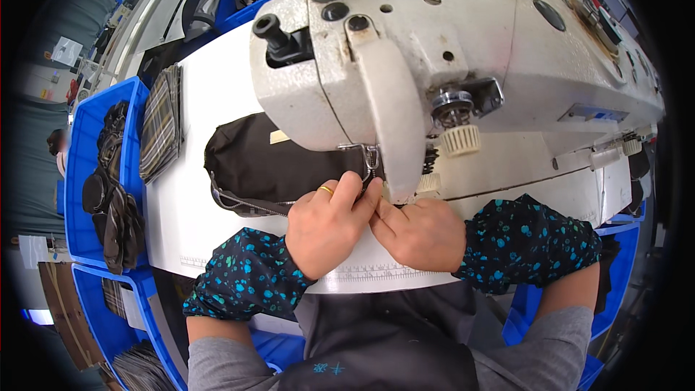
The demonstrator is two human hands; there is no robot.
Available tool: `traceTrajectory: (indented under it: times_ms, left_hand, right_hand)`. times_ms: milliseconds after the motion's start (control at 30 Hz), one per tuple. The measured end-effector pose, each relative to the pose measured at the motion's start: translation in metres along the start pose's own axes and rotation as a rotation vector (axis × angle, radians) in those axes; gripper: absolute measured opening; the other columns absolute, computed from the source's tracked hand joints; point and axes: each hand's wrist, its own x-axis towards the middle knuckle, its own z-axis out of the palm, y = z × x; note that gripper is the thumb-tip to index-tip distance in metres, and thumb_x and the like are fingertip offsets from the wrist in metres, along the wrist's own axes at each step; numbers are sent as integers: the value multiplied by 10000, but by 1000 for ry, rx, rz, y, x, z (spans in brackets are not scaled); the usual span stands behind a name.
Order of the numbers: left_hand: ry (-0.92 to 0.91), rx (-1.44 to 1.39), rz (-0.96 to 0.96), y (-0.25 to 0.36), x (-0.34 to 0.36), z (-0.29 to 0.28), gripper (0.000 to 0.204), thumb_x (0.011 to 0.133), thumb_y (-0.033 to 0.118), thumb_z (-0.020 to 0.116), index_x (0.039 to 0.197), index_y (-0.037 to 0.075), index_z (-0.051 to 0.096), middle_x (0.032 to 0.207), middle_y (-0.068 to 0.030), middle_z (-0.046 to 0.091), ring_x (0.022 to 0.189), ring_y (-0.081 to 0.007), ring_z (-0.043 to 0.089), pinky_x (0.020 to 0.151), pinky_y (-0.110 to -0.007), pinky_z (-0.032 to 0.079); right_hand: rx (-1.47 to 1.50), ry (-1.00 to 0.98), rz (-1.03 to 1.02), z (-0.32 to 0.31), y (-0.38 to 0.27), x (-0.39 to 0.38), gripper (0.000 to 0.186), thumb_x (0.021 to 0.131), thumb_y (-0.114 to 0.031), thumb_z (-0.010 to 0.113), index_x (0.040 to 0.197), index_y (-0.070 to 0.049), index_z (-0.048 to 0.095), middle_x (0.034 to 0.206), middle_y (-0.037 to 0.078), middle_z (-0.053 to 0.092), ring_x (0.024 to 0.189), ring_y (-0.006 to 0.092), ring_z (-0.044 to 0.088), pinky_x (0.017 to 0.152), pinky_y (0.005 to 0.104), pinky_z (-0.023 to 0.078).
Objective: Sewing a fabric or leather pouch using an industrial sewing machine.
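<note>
A black fabric pouch (pixel 253 163) with a zipper along its near edge lies on the white table, its right end under the head of a white sewing machine (pixel 463 36). My left hand (pixel 329 224), a ring on one finger, pinches the pouch's edge close to the presser foot. Beside it, my right hand (pixel 420 230) has its fingers pressed together at the same edge, and the fingertips of both hands meet. The machine's head hides the pouch's far right part. What exactly lies between my right fingers is covered by the hand.
Left of the pouch lies a stack of plaid fabric pieces (pixel 162 123). A blue bin (pixel 76 174) with dark sewn pieces stands past the table's left edge, another blue bin (pixel 148 297) below it. A ruler strip (pixel 369 273) runs along the table's near edge.
</note>
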Motion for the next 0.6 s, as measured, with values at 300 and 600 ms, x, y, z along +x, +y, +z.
traceTrajectory:
  times_ms: [300,600]
  left_hand:
    - [-31,-6,-25,-3,1,2,335,778,153,672,1106,113,730,898,-22,467,735,-158,565,538,-280,499]
    - [-56,-99,-75,-6,9,-5,345,758,163,726,1102,153,739,1054,-26,579,907,-205,616,538,-332,539]
  right_hand:
    - [24,-14,5,-2,1,1,251,815,-146,633,985,20,714,1038,206,730,531,139,611,483,281,487]
    - [43,7,26,0,2,3,284,804,-145,643,1017,34,702,1063,204,719,548,148,624,480,292,503]
